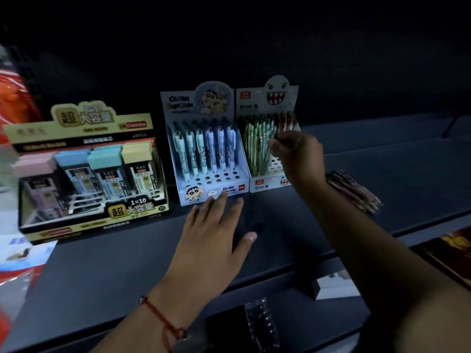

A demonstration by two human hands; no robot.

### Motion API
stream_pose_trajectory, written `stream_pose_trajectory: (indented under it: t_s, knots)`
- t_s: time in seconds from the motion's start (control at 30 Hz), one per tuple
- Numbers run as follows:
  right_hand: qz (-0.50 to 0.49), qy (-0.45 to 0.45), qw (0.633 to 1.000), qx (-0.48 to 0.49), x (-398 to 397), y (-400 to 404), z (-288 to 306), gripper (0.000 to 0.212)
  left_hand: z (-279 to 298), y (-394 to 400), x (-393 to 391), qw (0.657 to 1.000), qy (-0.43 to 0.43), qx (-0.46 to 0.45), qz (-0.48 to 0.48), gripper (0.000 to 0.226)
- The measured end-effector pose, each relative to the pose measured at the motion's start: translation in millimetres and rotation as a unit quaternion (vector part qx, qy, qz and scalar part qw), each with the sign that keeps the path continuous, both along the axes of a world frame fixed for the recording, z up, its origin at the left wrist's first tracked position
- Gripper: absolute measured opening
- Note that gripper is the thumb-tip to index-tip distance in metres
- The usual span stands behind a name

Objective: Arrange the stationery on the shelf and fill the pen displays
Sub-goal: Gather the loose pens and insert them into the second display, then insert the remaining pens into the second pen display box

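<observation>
Two pen displays stand side by side on the dark shelf (127, 263). The left one, a cartoon pen display (204, 151), holds several blue and white pens, with empty holes in its front rows. The monster pen display (267, 179) to its right holds several green pens and some dark ones. My right hand (298, 156) reaches into the monster display and pinches a green pen (266, 151) near its top. My left hand (216, 230) lies flat on the shelf with straight, spread fingers, fingertips at the cartoon display's front edge.
A large box of pencil-lead cases (86, 171) stands at the left. A bundle of dark pens (354, 192) lies on the shelf to the right of my right forearm. Red packaging shows at the far left, and a lower shelf edge runs below.
</observation>
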State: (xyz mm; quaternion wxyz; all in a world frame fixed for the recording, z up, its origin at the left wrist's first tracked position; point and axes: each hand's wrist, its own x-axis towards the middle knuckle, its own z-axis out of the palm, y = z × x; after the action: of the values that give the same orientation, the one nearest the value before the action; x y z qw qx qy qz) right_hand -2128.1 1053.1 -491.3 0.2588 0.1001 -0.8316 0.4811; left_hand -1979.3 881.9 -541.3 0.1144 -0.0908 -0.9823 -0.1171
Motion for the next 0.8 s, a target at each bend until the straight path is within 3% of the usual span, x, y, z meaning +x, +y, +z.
stream_pose_trajectory:
  t_s: [0.17, 0.4, 0.47, 0.57, 0.67, 0.8]
  knots:
    - [-0.018, -0.02, 0.999, 0.035, -8, -8, 1, 0.024, 1, -2, 6, 1.0, 0.006, 0.018, -0.002, 0.068]
    - [-0.032, -0.031, 0.999, 0.013, -5, -21, -6, 0.006, 2, -12, 4, 0.998, 0.015, 0.059, 0.002, 0.075]
    - [-0.028, -0.043, 0.998, 0.031, -1, -14, -10, 0.017, 10, -7, -2, 0.997, 0.013, 0.071, 0.006, 0.07]
    - [-0.029, -0.09, 0.988, 0.121, 14, 4, -15, 0.036, 22, 8, -13, 0.998, -0.002, 0.06, 0.014, 0.068]
    - [-0.026, -0.132, 0.946, 0.295, 29, 29, -25, 0.051, 28, 30, -22, 0.998, -0.01, 0.055, 0.007, 0.067]
    - [-0.081, -0.127, 0.899, 0.411, 39, 69, -36, 0.046, 34, 62, -23, 0.998, -0.017, 0.064, -0.013, 0.066]
